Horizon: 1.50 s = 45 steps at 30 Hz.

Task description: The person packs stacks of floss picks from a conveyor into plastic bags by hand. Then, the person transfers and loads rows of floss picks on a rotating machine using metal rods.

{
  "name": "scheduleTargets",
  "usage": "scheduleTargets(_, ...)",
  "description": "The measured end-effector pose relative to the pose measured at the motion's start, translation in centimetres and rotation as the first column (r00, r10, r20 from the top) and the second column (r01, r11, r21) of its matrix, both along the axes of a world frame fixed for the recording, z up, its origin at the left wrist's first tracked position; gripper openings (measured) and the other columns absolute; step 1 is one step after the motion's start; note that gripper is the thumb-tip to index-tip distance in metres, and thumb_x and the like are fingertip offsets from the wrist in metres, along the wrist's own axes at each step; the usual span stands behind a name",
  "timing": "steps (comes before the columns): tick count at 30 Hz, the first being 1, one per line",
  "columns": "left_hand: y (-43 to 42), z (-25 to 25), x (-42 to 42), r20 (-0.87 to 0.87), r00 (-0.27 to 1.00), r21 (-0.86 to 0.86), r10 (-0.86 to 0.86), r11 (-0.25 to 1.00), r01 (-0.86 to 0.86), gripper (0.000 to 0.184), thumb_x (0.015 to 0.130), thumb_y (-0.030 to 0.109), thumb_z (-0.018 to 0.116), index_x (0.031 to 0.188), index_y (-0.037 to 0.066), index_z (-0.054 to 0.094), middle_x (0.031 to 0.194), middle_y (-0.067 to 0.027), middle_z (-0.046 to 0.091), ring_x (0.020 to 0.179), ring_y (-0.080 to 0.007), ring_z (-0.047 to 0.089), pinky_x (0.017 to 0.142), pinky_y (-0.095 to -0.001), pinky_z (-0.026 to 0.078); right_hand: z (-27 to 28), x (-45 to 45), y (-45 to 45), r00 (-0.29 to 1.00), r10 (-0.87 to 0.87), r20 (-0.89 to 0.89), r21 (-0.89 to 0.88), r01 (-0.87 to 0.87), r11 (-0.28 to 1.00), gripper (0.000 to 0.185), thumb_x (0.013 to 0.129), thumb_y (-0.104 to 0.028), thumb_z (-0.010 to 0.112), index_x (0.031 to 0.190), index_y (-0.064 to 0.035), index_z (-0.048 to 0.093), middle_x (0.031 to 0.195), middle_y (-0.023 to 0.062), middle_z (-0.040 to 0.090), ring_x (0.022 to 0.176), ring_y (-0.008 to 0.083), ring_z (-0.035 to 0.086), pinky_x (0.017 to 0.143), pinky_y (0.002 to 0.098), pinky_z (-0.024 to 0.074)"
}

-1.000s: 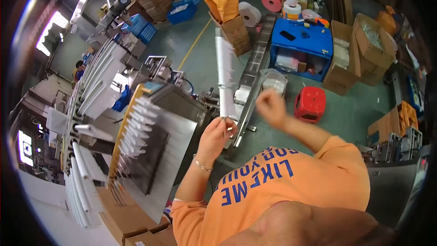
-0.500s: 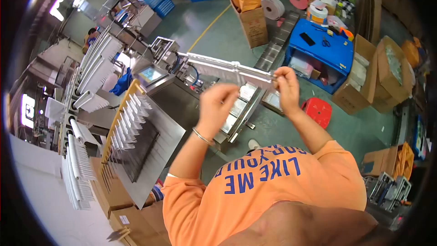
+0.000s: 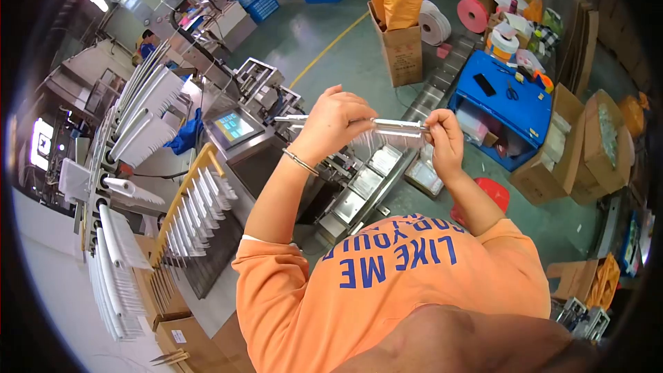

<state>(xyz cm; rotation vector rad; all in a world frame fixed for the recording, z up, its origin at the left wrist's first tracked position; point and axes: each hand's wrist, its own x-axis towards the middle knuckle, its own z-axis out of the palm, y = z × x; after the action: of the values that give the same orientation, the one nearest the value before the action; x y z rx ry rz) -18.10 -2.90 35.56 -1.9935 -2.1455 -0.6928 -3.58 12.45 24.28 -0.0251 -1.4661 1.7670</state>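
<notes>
A thin metal rod with clear plastic pieces hanging along it (image 3: 399,126) is held nearly level in front of my chest. My right hand (image 3: 445,139) pinches the rod's right end. My left hand (image 3: 336,123) is closed around the rod farther left, its fingers wrapped over it, and a bracelet circles that wrist. The rod's left end sticks out past my left hand. Below it lies a metal conveyor (image 3: 359,186) with pale packs in its trays.
To the left, a yellow rack (image 3: 161,238) bears rows of clear pieces, near a machine with a screen (image 3: 235,126). At right are a blue crate (image 3: 507,97), a red stool (image 3: 489,197) and open cardboard boxes (image 3: 545,176). A person (image 3: 146,45) is far left.
My left hand has moved up and closed on the rod. My right hand took the rod's end from my left hand earlier. The view has shifted left.
</notes>
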Motion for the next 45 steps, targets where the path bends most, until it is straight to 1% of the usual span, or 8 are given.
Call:
scheduleTargets(6,0.4,-0.6,-3.6,0.106,0.974,0.110,0.201,0.971,-0.213,0.016,0.075,0.018,0.066,0.089,0.009,0.066,0.094,-0.0038,0.066,0.095,-0.0201,0.060,0.099,-0.0474,0.029,-0.2,-5.4,1.2,0.999,0.047,-0.002,-0.041,-0.047,0.998,0.008,0.088,-0.006,0.041,0.090,-0.0069,0.048,0.077,-0.0019,0.045,0.062,0.0034,0.036,0.055,0.0165,0.0305)
scheduleTargets(10,-0.1,-0.6,-7.9,0.214,0.935,-0.114,0.283,0.958,-0.264,0.023,0.074,0.015,0.067,0.095,0.007,0.064,0.093,-0.0075,0.065,0.090,-0.0232,0.061,0.100,-0.0460,0.028,-1.0,-9.8,2.6,0.994,0.108,-0.001,-0.033,-0.108,0.994,0.007,0.088,-0.006,0.042,0.090,-0.0065,0.048,0.078,-0.0018,0.045,0.062,0.0037,0.036,0.056,0.0163,0.0306)
scheduleTargets(11,-0.1,-0.4,-8.4,0.280,0.920,0.091,0.274,0.946,-0.310,0.020,0.073,0.012,0.067,0.092,0.006,0.065,0.088,-0.0073,0.066,0.083,-0.0227,0.062,0.101,-0.0460,0.027,-0.7,-10.9,2.9,0.989,0.142,-0.032,-0.077,-0.144,0.986,0.007,0.088,-0.006,0.042,0.090,-0.0063,0.048,0.078,-0.0017,0.045,0.062,0.0038,0.035,0.055,0.0166,0.0300)
scheduleTargets(22,3.2,1.2,-14.5,0.131,0.815,0.117,0.565,0.807,-0.579,0.007,0.073,0.016,0.067,0.077,0.010,0.066,0.072,-0.0006,0.064,0.069,-0.0190,0.061,0.102,-0.0533,0.021,1.2,-23.6,7.4,0.919,0.389,-0.062,0.016,-0.389,0.921,0.008,0.088,-0.007,0.040,0.089,-0.0067,0.048,0.074,-0.0021,0.043,0.061,0.0043,0.034,0.054,0.0177,0.0280)
scheduleTargets(28,3.6,1.8,-17.3,0.141,0.825,0.206,0.548,0.799,-0.566,0.006,0.076,0.015,0.065,0.078,0.010,0.065,0.080,-0.0008,0.065,0.073,-0.0178,0.062,0.101,-0.0535,0.021,1.5,-27.5,8.2,0.867,0.489,-0.095,0.001,-0.492,0.871,0.008,0.088,-0.006,0.040,0.089,-0.0061,0.048,0.076,-0.0018,0.044,0.062,0.0044,0.036,0.055,0.0175,0.0300)
scheduleTargets(35,8.1,1.6,-17.5,0.024,0.853,-0.004,0.522,0.853,-0.522,0.009,0.075,0.017,0.064,0.081,0.010,0.064,0.080,-0.0020,0.063,0.080,-0.0212,0.060,0.097,-0.0538,0.026,2.2,-29.5,6.6,0.871,0.480,-0.099,0.062,-0.476,0.877,0.010,0.089,-0.004,0.040,0.090,-0.0027,0.050,0.076,-0.0014,0.049,0.065,0.0038,0.042,0.056,0.0186,0.0356)
scheduleTargets(40,7.2,1.9,-17.9,0.107,0.844,0.175,0.526,0.825,-0.537,0.004,0.074,0.012,0.064,0.077,0.010,0.064,0.079,-0.0020,0.063,0.081,-0.0194,0.060,0.096,-0.0531,0.027,2.5,-29.7,6.9,0.860,0.507,-0.066,0.025,-0.506,0.862,0.006,0.090,-0.006,0.041,0.090,-0.0063,0.047,0.076,-0.0015,0.044,0.062,0.0042,0.037,0.055,0.0180,0.0314)
scheduleTargets(45,1.0,2.4,-20.0,0.054,0.534,0.583,0.844,0.407,-0.703,0.015,0.077,0.011,0.062,0.091,0.005,0.063,0.079,-0.0080,0.061,0.078,-0.0235,0.057,0.082,-0.0349,0.040,2.5,-30.4,8.5,0.861,0.502,-0.084,-0.025,-0.505,0.863,0.006,0.090,-0.006,0.041,0.090,-0.0072,0.047,0.076,-0.0022,0.044,0.061,0.0036,0.035,0.054,0.0173,0.0295)
